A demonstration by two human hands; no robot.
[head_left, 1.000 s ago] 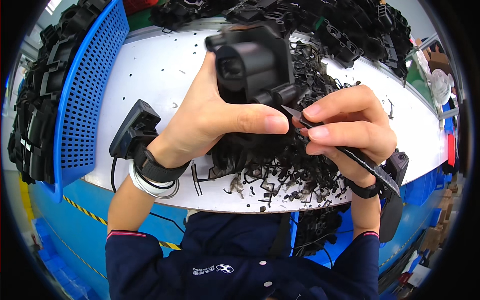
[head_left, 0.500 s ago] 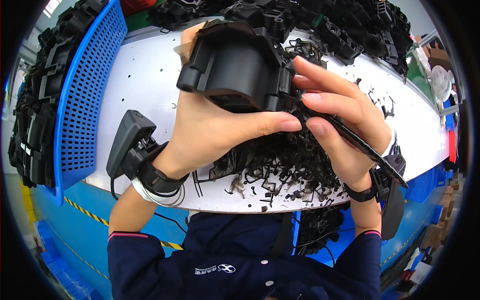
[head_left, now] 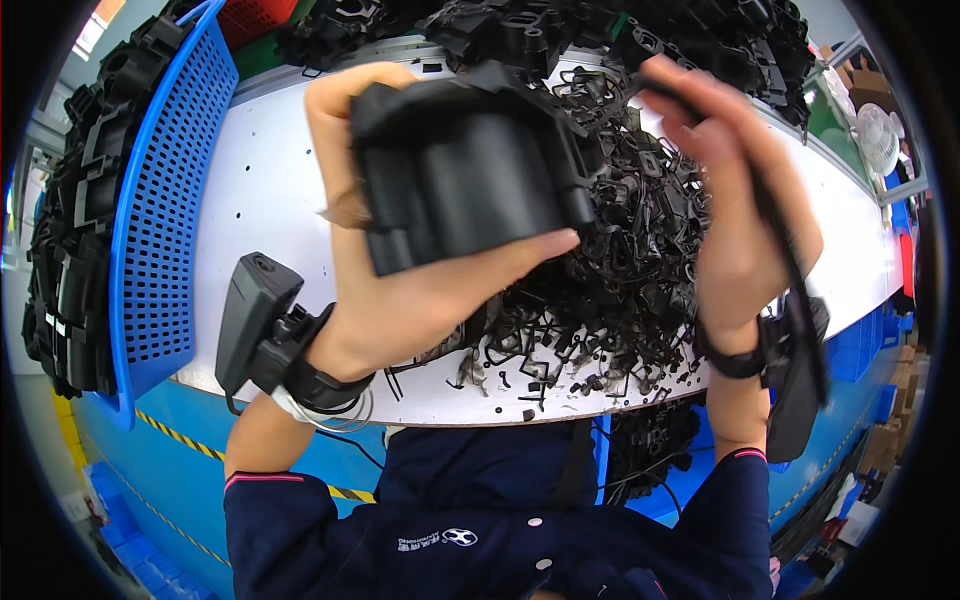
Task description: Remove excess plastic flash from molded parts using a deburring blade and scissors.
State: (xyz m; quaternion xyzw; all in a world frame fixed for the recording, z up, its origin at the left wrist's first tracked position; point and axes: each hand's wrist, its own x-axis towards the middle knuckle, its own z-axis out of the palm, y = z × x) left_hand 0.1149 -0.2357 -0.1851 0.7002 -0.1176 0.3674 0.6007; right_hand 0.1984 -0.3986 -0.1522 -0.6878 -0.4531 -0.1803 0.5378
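My left hand [head_left: 400,290] grips a large black moulded plastic part [head_left: 460,180], raised close to the camera over the white table [head_left: 260,190]. My right hand [head_left: 735,210] is lifted beside it, fingers closed around a long thin black tool [head_left: 775,230] that runs down along the palm and wrist. A heap of small black plastic trimmings [head_left: 610,280] lies on the table beneath both hands. Black devices are strapped to both wrists.
A blue perforated basket [head_left: 160,200] filled with black plastic parts stands at the left. More black moulded parts [head_left: 560,30] are piled along the table's far edge. A white fan [head_left: 875,135] is at the far right. The table's near edge is by my body.
My left hand has raised and turned the black part so its broad side faces me. My right hand has come off the part and moved up and to the right with the tool.
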